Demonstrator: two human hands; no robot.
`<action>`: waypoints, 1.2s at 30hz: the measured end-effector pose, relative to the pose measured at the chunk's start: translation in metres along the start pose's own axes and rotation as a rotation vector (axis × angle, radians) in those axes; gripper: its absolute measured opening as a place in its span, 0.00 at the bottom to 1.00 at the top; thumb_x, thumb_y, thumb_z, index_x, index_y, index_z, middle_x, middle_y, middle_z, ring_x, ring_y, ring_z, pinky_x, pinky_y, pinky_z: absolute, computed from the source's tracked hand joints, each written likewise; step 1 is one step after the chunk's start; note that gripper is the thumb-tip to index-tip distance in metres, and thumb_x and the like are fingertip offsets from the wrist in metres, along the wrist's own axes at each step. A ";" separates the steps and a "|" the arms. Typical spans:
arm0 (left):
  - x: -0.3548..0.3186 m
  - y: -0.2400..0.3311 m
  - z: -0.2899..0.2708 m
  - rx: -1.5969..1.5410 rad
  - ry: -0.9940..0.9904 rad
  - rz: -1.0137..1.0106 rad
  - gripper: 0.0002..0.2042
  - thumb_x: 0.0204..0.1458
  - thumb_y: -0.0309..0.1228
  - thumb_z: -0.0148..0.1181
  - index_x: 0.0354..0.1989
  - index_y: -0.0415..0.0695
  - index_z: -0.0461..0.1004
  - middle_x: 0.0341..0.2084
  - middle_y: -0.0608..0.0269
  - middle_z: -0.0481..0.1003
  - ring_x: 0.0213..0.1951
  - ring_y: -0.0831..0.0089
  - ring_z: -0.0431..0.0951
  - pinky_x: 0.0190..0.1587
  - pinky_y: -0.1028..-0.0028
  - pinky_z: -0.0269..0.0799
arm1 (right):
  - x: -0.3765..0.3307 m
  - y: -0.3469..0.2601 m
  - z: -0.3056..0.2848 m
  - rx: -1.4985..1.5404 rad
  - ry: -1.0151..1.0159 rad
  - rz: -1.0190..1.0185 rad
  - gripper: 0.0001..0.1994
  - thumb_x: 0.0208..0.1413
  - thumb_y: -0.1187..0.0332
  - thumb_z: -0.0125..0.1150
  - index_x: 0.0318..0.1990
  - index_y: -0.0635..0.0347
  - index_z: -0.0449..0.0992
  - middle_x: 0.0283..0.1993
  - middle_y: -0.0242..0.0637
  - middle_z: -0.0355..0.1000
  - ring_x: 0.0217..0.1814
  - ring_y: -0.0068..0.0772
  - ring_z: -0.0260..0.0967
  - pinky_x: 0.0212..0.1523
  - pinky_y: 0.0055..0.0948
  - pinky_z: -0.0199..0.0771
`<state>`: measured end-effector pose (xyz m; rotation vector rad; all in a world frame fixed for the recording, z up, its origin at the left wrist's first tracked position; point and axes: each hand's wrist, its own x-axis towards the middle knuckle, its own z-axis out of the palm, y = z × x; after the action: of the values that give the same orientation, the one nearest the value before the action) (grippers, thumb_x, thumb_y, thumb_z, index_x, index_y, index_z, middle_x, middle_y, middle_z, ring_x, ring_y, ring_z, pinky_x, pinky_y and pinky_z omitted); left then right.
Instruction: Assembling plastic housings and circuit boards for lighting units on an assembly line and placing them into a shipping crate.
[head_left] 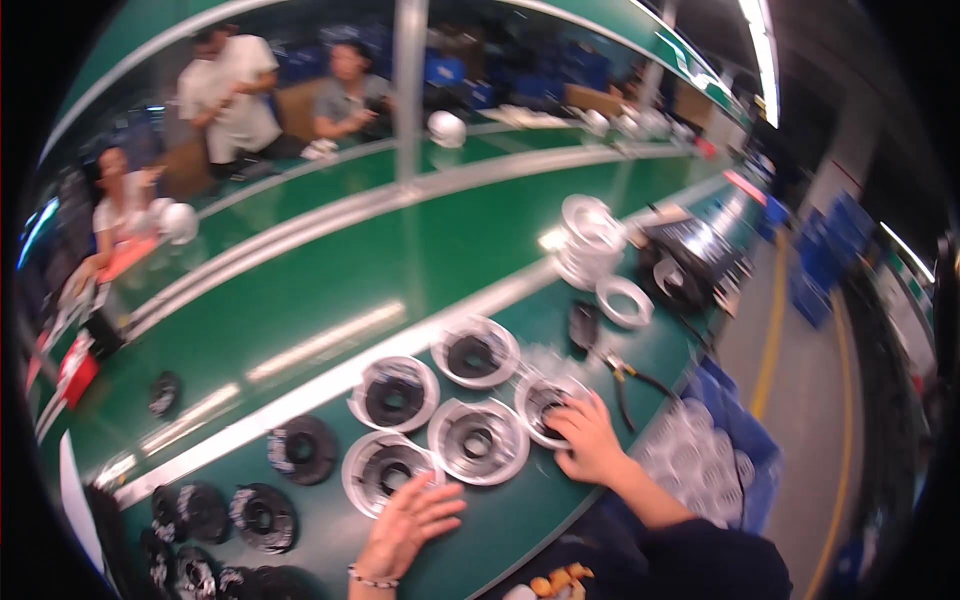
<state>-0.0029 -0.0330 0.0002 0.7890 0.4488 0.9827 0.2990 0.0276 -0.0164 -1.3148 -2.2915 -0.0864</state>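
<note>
Several white round housings stand grouped on the green bench, among them a front-left housing (362, 474), a middle housing (480, 472) and a back-left housing (430, 385). Black round parts sit inside some of them. Over the near edge of the front-left housing, my left hand (405, 525) has its fingers spread and holds nothing. My right hand (597, 447) grips the rim of the right-hand housing (527, 392), fingertips inside it near its dark centre. Loose black discs (300, 450) lie to the left of the group.
Stacked white rings (590, 250), a flat white ring (624, 302), pliers (625, 385) and a black device (690, 262) lie farther right. A blue-lined bin (735, 430) of clear round parts stands beside the bench. Across the green conveyor (330, 290) are several people (235, 95).
</note>
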 end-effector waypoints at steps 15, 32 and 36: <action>0.000 0.000 0.002 -0.041 -0.099 -0.037 0.32 0.52 0.46 0.46 0.61 0.43 0.44 0.56 0.51 0.55 0.56 0.62 0.58 0.56 0.64 0.55 | 0.026 0.203 -0.011 -0.226 0.418 0.394 0.16 0.35 0.73 0.61 0.36 0.64 0.68 0.45 0.48 0.65 0.44 0.51 0.63 0.46 0.38 0.62; -0.003 -0.004 -0.018 -0.091 -0.048 0.028 0.27 0.54 0.43 0.43 0.60 0.46 0.48 0.53 0.59 0.60 0.52 0.71 0.63 0.51 0.69 0.61 | 0.028 0.188 -0.069 -0.215 0.607 0.356 0.17 0.54 0.61 0.50 0.22 0.68 0.68 0.17 0.39 0.63 0.18 0.33 0.60 0.22 0.30 0.59; -0.002 -0.001 -0.014 -0.140 -0.090 0.019 0.26 0.55 0.47 0.41 0.59 0.49 0.50 0.53 0.61 0.60 0.52 0.72 0.64 0.49 0.68 0.62 | 0.045 0.089 -0.095 -0.011 0.647 -0.035 0.10 0.51 0.73 0.47 0.20 0.68 0.66 0.19 0.40 0.62 0.21 0.33 0.60 0.23 0.27 0.59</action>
<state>-0.0125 -0.0299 -0.0100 0.7095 0.2920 0.9810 0.3904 0.0834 0.0703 -1.0496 -1.7583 -0.4649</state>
